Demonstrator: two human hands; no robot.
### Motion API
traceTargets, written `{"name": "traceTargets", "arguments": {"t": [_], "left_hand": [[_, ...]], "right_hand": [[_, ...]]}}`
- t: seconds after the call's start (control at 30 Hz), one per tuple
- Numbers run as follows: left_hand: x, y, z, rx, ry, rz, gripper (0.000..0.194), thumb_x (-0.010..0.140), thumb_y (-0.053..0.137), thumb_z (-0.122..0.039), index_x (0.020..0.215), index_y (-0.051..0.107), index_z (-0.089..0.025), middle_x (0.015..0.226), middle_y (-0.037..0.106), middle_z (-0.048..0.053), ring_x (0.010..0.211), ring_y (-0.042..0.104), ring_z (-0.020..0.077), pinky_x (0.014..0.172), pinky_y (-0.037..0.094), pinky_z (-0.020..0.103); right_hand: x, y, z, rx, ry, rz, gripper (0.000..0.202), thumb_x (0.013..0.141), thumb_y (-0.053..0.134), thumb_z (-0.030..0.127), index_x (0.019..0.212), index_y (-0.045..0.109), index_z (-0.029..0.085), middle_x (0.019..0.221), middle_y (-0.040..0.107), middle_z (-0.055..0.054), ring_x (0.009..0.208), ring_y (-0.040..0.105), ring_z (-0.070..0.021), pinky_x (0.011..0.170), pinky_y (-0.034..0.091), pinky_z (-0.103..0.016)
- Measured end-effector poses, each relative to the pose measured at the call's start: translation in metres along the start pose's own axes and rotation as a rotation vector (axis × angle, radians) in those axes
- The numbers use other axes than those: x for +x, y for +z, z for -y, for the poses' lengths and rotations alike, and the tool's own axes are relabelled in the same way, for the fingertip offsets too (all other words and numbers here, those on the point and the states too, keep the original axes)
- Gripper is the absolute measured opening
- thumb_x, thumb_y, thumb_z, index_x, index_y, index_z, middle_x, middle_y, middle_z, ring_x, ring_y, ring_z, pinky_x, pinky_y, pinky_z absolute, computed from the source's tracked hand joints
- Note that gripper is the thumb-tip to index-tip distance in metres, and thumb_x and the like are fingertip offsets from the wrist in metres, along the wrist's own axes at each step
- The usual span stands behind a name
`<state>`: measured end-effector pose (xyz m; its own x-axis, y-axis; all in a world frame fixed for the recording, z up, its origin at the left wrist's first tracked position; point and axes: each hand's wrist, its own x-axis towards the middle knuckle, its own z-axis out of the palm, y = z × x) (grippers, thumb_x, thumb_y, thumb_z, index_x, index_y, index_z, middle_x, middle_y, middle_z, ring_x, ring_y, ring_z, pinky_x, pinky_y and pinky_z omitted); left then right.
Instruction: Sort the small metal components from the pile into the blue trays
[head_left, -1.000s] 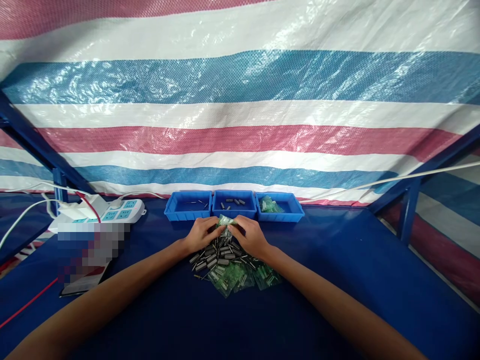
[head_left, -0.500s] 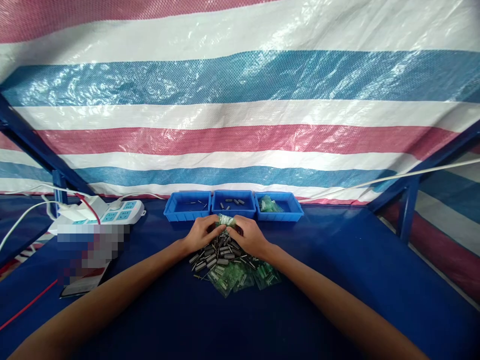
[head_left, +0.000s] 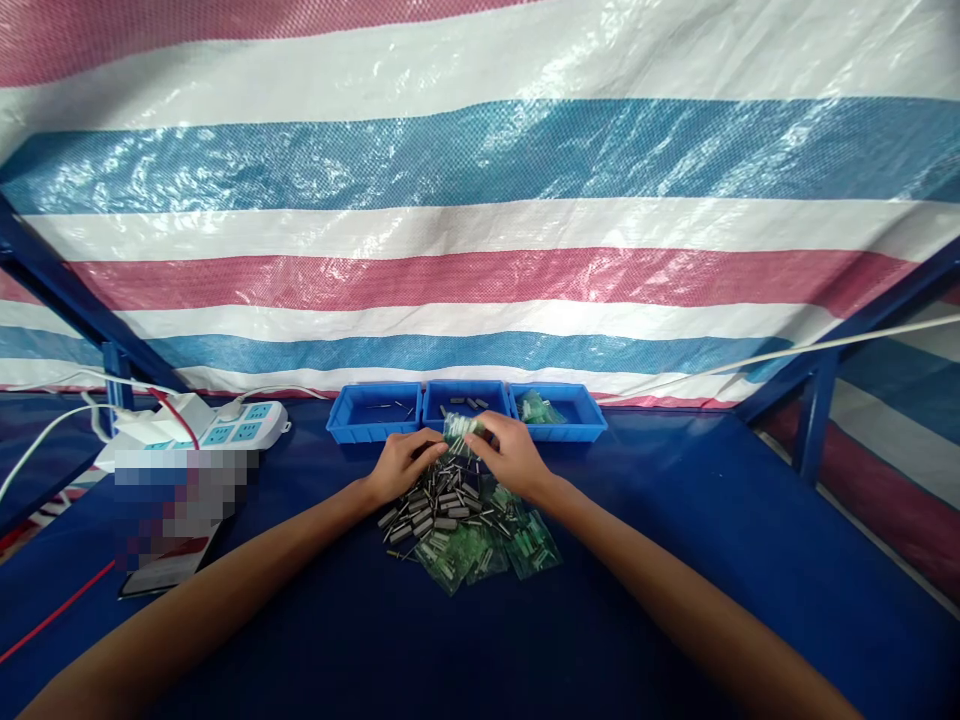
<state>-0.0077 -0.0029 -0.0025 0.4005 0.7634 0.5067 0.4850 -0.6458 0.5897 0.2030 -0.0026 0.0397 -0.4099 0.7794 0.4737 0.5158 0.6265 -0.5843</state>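
Observation:
Above the heap, my right hand (head_left: 510, 455) pinches a small clear bag (head_left: 457, 430) with pale pieces inside. My left hand (head_left: 405, 465) is at the bag's left side, thumb and fingers close together; whether it grips the bag is too small to tell. Below them lies a pile of grey blocks and thin metal pins (head_left: 442, 505). Several greenish bags (head_left: 457, 555) of small parts lie along the pile's front and right.
Three blue trays stand behind the pile: the left tray (head_left: 375, 432) and middle tray (head_left: 463, 387) hold a few small parts, the right tray (head_left: 574, 432) a greenish bag. A white power strip (head_left: 259, 425) with cables sits left, near a partly pixelated flat object (head_left: 169, 570).
My right hand has moved slightly up and right with the small bag, which is more exposed. My left hand has stayed nearly in place, its fingertips now nearer the bag's lower left edge.

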Motion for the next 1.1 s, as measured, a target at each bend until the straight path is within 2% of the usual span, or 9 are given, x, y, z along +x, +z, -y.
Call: {"name": "traceTargets", "arguments": {"t": [0.13,0.23,0.37,0.5,0.57,0.7,0.8,0.9,1.1], "left_hand": [[0.001,-0.001,-0.003,-0.061,-0.04,-0.035,0.026,0.093,0.046,-0.031,0.081,0.061,-0.014,0.062,0.058,-0.001,0.056,0.053,0.0095,0.057,0.04,0.019],[0.002,0.0,-0.004,-0.056,-0.024,-0.03,0.026,0.093,0.047,-0.03,0.078,0.062,-0.014,0.062,0.058,-0.001,0.056,0.053,0.009,0.057,0.04,0.019],[0.003,0.0,-0.004,-0.049,-0.002,-0.034,0.026,0.093,0.047,-0.029,0.077,0.062,-0.015,0.063,0.06,-0.001,0.055,0.053,0.0086,0.057,0.04,0.019],[0.002,0.0,-0.003,-0.038,-0.001,-0.034,0.025,0.092,0.047,-0.029,0.079,0.062,-0.015,0.063,0.06,-0.001,0.054,0.052,0.0087,0.055,0.04,0.019],[0.003,0.0,-0.003,-0.029,0.004,-0.034,0.024,0.092,0.048,-0.029,0.08,0.062,-0.015,0.064,0.061,-0.001,0.054,0.052,0.0086,0.055,0.04,0.019],[0.003,0.0,-0.005,-0.027,0.005,-0.038,0.025,0.092,0.047,-0.03,0.08,0.062,-0.015,0.064,0.061,-0.001,0.053,0.052,0.0083,0.054,0.039,0.019],[0.004,-0.001,-0.005,-0.031,0.006,-0.042,0.025,0.092,0.047,-0.03,0.079,0.062,-0.015,0.063,0.06,-0.001,0.053,0.052,0.0083,0.054,0.039,0.019],[0.004,0.0,-0.006,-0.034,0.013,-0.048,0.026,0.092,0.048,-0.03,0.077,0.062,-0.014,0.062,0.06,-0.001,0.053,0.052,0.0084,0.054,0.039,0.019],[0.004,-0.001,-0.006,-0.02,0.008,-0.06,0.027,0.092,0.047,-0.032,0.078,0.063,-0.015,0.061,0.061,-0.001,0.052,0.052,0.0086,0.053,0.039,0.019]], "right_hand": [[0.015,-0.037,-0.01,-0.151,0.198,-0.142,0.02,0.084,0.05,0.027,0.067,0.052,0.017,0.061,0.054,0.0,0.057,0.047,-0.0127,0.056,0.032,-0.023],[0.024,-0.069,-0.024,-0.343,0.369,-0.097,0.019,0.079,0.054,0.028,0.064,0.058,0.017,0.059,0.057,-0.001,0.055,0.048,-0.0133,0.055,0.031,-0.024],[0.028,-0.096,-0.042,-0.409,0.448,-0.014,0.025,0.081,0.053,0.031,0.062,0.062,0.016,0.055,0.058,-0.001,0.055,0.05,-0.0139,0.054,0.031,-0.024],[0.026,-0.092,-0.06,-0.489,0.509,0.083,0.027,0.083,0.052,0.032,0.066,0.066,0.017,0.061,0.062,-0.003,0.061,0.057,-0.0166,0.056,0.035,-0.024],[0.025,-0.083,-0.066,-0.573,0.538,0.116,0.02,0.082,0.054,0.032,0.083,0.069,0.018,0.071,0.066,-0.005,0.07,0.061,-0.0194,0.061,0.039,-0.025],[0.021,-0.068,-0.068,-0.75,0.449,0.087,0.037,0.082,0.058,0.025,0.119,0.056,0.019,0.1,0.066,-0.009,0.087,0.062,-0.0222,0.071,0.043,-0.028],[0.018,-0.062,-0.065,-0.805,0.344,0.156,0.023,0.084,0.056,0.023,0.107,0.062,0.02,0.113,0.061,-0.009,0.093,0.061,-0.0206,0.074,0.042,-0.026],[0.017,-0.061,-0.06,-0.815,0.339,0.239,0.016,0.088,0.051,0.022,0.094,0.065,0.019,0.104,0.063,-0.008,0.089,0.061,-0.0194,0.071,0.041,-0.025],[0.017,-0.055,-0.032,-0.672,0.148,0.155,0.019,0.088,0.047,0.017,0.086,0.065,0.017,0.089,0.065,-0.007,0.076,0.06,-0.0165,0.064,0.036,-0.025]]}}
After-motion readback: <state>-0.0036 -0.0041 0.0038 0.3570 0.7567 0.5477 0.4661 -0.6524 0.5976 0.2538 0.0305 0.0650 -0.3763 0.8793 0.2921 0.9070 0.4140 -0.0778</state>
